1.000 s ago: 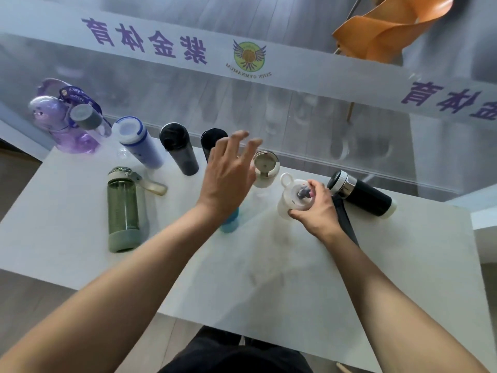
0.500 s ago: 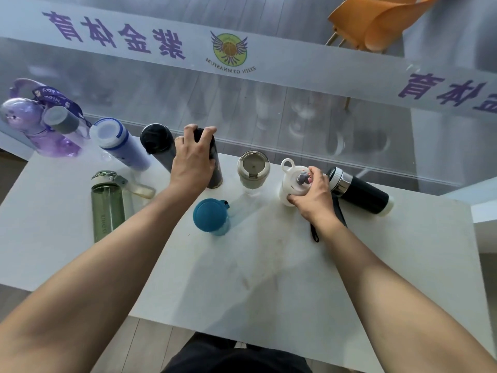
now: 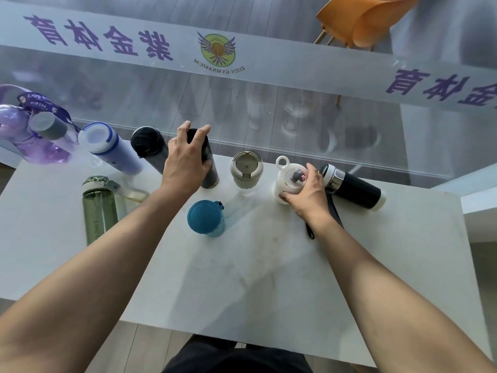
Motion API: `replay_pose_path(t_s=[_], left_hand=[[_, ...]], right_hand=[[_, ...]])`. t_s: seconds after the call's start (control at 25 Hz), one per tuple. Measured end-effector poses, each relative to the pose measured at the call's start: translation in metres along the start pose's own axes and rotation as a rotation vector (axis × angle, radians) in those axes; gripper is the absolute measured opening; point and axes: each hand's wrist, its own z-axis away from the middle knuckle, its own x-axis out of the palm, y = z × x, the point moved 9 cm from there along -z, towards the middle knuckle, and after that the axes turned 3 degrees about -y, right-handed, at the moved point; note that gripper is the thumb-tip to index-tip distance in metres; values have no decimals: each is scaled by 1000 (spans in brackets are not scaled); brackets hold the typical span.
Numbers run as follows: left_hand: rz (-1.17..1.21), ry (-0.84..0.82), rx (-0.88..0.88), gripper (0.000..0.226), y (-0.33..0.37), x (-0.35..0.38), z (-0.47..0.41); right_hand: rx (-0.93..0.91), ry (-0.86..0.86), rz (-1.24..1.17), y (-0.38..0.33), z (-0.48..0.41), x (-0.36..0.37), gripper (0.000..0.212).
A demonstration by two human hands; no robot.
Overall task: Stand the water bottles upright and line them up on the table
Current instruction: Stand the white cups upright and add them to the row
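The white table (image 3: 269,278) is being viewed from a single head-worn camera, steeply downward and forward, at arm's reach.

Glass wall (image 3: 269,109), orange chair (image 3: 368,20) behind.

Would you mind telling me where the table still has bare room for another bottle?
The near half of the table, between the forearms and in front of the blue bottle, is bare, and so is the right end beyond the lying black flask. The far edge is crowded with bottles.
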Motion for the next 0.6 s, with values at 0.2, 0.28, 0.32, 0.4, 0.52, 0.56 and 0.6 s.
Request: replay_pose_path(t_s=[0.2, 0.28, 0.32, 0.4, 0.52, 0.56, 0.6], left_hand=[[-133, 78, 54, 72, 17, -9, 12], [-113, 107, 91, 68, 31, -12, 22], [-100, 115, 119, 66, 39, -12, 29], [-82, 116, 189, 62, 58, -8, 43], [-38, 82, 286, 55, 87, 7, 65], [-26, 67, 320, 54, 98, 13, 73], [-17, 52, 350, 54, 109, 19, 80]], right_hand=[[0, 42, 58, 5, 19, -15, 109], [-23, 80, 69, 6, 30, -24, 104], [-41, 108, 73, 7, 35, -29, 101], [-72, 179, 67, 6, 48, -40, 89], [-64, 239, 29, 10, 67, -57, 72], [-62, 263, 24, 13, 73, -64, 69], [-64, 281, 28, 15, 78, -70, 66]])
